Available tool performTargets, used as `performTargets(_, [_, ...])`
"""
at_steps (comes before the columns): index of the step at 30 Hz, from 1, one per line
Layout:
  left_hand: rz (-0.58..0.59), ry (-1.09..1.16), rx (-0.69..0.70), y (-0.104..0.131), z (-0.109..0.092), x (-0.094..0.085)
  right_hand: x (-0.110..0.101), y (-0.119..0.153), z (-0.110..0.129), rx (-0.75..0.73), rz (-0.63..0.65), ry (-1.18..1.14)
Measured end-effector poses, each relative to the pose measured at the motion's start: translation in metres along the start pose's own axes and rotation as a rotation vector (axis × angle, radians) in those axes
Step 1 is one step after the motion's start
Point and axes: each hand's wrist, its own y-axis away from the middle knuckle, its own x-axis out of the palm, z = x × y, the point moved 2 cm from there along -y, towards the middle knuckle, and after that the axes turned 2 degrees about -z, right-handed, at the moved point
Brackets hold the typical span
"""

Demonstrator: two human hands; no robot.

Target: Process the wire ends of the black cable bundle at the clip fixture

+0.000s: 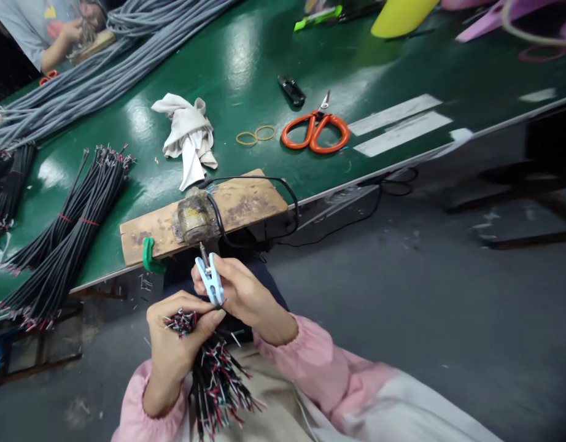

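Observation:
My left hand [169, 347] is closed round a bundle of thin black cables [212, 390] with stripped red and white wire ends. Some ends poke out at the top of the fist, and the rest hang down over my lap. Between the fingers of my right hand [248, 298] is a light blue clothespin [212, 283], its jaws close to my left thumb. One cable end seems to meet the clothespin there. Just beyond it, a metal shaft [202, 250] juts from a small taped motor [194, 216] on a wooden board [250, 201]; whether clothespin and shaft touch, I cannot tell.
A green clamp [150, 255] grips the board at the table edge. On the green table [246, 55] lie tied black cable bundles [75, 236], a white cloth [188, 135], rubber bands [255, 135], orange-handled scissors [316, 132] and long grey cables [103, 80]. Another person's hand [71, 31] is at the far left.

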Motion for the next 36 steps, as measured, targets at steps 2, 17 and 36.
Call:
performTargets(2, [0.0,0.005,-0.003,0.0,0.0,0.001,-0.005,-0.001,-0.005,0.027,-0.023,-0.026])
performTargets(17, [0.246,0.066,-0.316,0.011,0.02,-0.004,-0.043,0.035,-0.011,-0.33,-0.192,0.474])
performTargets(36, [0.118,0.093,-0.137,0.024,0.029,-0.003,-0.014,0.062,0.003,-0.816,-0.169,0.902])
